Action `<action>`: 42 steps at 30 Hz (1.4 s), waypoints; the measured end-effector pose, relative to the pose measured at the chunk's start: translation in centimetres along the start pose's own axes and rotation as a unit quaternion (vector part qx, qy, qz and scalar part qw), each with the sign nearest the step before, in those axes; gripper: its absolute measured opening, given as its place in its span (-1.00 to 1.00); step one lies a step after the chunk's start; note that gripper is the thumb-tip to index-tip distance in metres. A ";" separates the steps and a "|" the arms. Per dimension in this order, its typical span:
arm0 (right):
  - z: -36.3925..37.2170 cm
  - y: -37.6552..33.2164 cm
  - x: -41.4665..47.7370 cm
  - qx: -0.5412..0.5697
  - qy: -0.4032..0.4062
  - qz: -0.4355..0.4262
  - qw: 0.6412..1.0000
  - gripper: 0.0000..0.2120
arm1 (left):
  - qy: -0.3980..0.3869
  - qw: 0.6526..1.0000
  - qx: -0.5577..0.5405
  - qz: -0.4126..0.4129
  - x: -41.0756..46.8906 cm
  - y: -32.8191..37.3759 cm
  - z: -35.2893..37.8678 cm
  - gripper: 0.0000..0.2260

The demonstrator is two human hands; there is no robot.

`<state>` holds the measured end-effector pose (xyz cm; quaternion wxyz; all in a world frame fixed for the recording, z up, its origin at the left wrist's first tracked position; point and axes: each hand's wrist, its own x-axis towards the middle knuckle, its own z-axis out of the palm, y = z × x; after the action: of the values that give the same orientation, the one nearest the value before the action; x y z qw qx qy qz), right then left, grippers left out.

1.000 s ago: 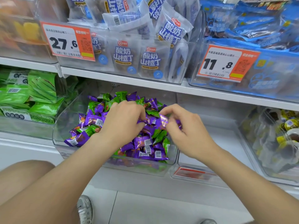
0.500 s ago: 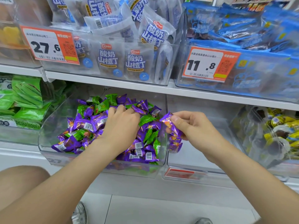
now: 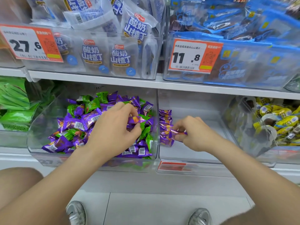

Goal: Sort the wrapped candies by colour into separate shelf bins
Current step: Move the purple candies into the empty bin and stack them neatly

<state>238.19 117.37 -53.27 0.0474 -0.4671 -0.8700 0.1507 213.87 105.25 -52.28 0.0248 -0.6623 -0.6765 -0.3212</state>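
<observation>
head view: our left hand [image 3: 112,129] and right hand [image 3: 196,135] each pinch purple candy [image 3: 135,119]; green ones [image 3: 92,103] could tag along.

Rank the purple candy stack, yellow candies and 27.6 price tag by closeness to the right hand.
1. Purple candy stack: just left of the right hand.
2. Yellow candies: next bin rightward.
3. 27.6 price tag: upper shelf, far left.

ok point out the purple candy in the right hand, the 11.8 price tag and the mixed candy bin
purple candy [image 3: 177,132]: head view, wrapper middle, pinched by the right hand [image 3: 194,135]
11.8 price tag [image 3: 186,57]: head view, white part by the digits
mixed candy bin [image 3: 43,124]: head view, its clear left wall
</observation>
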 end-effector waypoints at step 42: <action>-2.1 -0.5 -1.8 0.368 0.036 0.041 0.928 -0.85 | -0.063 0.982 -0.169 0.056 -1.2 2.5 1.8 -0.59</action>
<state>239.33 116.07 -51.04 0.2405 -0.4574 -0.7313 0.4452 217.01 104.87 -53.23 -0.1120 -0.7130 -0.5743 -0.3863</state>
